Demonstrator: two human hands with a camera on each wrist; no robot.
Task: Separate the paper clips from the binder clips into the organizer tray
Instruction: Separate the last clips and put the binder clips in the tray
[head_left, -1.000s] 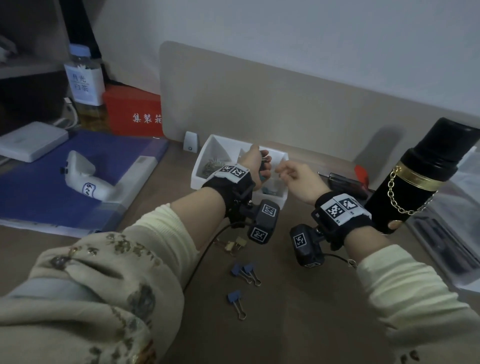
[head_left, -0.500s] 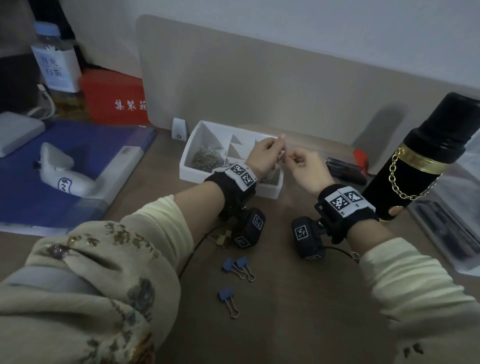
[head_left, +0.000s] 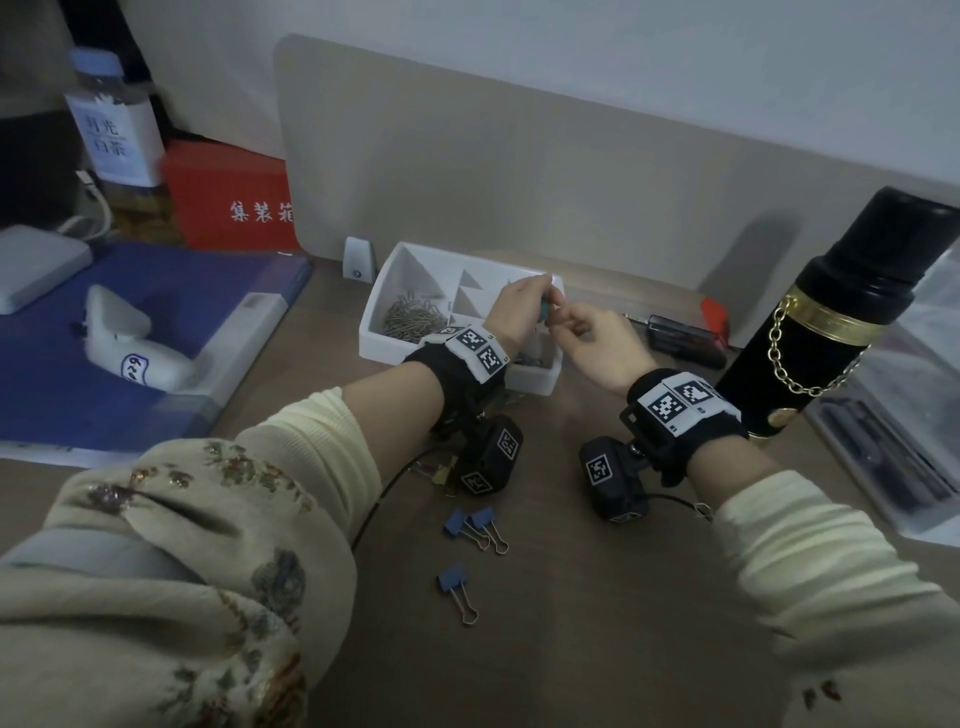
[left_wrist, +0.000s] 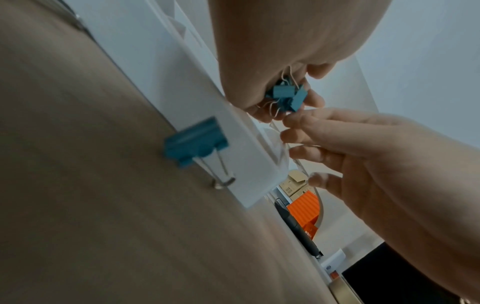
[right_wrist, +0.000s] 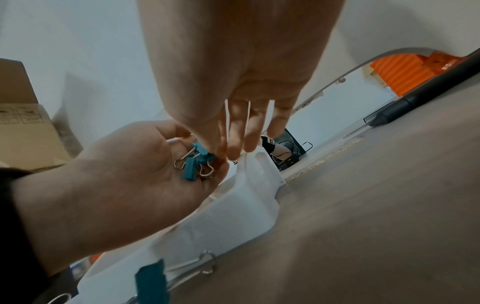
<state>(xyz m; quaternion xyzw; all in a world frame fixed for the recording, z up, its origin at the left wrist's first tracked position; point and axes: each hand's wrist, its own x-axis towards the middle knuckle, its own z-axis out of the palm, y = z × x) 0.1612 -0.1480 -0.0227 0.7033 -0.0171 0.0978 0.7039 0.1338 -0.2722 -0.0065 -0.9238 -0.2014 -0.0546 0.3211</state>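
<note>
My left hand (head_left: 522, 306) hovers over the right end of the white organizer tray (head_left: 376, 332) and holds a small bunch of blue binder clips (left_wrist: 287, 96) in its curled fingers. They show on the palm in the right wrist view too, binder clips (right_wrist: 197, 162). My right hand (head_left: 584, 332) meets it from the right. Its thumb and forefinger tips pinch one clip of the bunch. A heap of paper clips (head_left: 410, 317) lies in the tray's left compartment. Loose binder clips (head_left: 475, 527) lie on the desk near me, one more (left_wrist: 194, 142) against the tray's front wall.
A tall black flask (head_left: 831, 332) with a gold chain stands at the right, a dark pen (head_left: 685, 338) behind my right hand. A blue folder (head_left: 156, 322) with a white object lies at the left, a beige divider panel (head_left: 519, 171) behind the tray.
Both hands have stayed together over the tray's right end. The left hand has turned up a little, and a blue clip now shows between the fingertips of both hands.
</note>
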